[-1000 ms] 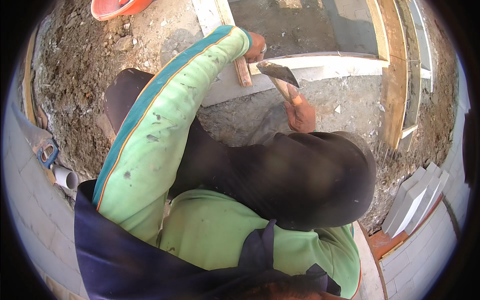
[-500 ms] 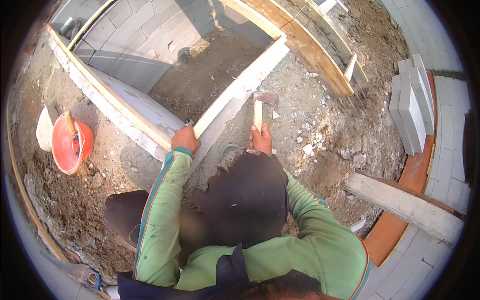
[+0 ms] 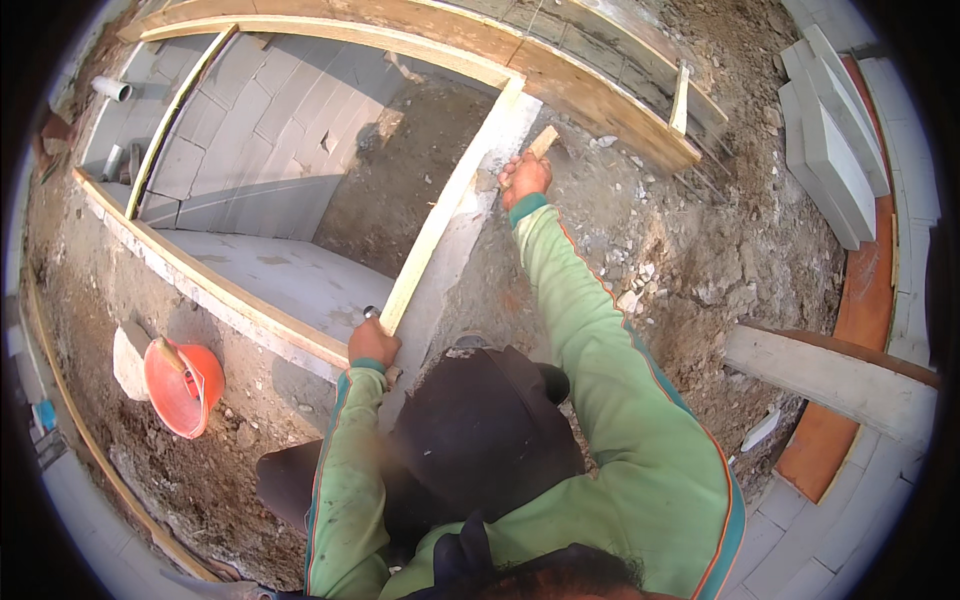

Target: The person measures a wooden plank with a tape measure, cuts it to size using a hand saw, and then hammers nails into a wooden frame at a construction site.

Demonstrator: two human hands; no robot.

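At the near corner of a timber-edged frame around a block-walled pit, my left hand [image 3: 372, 345] is closed around something with a short dark end [image 3: 371, 313] sticking up; its kind is hidden by the fingers. It rests against the end of a pale timber strip [image 3: 450, 210] that runs along the pit's edge. My right hand [image 3: 526, 176] is stretched out near that strip's far end, closed on a hammer [image 3: 544, 141]. The pale wooden handle shows beyond the fingers; I cannot make out the hammer's head clearly.
An orange bucket [image 3: 205, 385] with a wooden-handled tool [image 3: 172, 353] stands left. Wooden formwork boards [image 3: 620, 115] edge the far side. Grey blocks [image 3: 830, 150] are stacked at the right, above a plank [image 3: 825, 385] on an orange board [image 3: 818, 455]. Rubble lies around.
My right hand has reached forward with the hammer, from near my knees to the strip's far end. My left hand stays at the near corner. The view has shifted.
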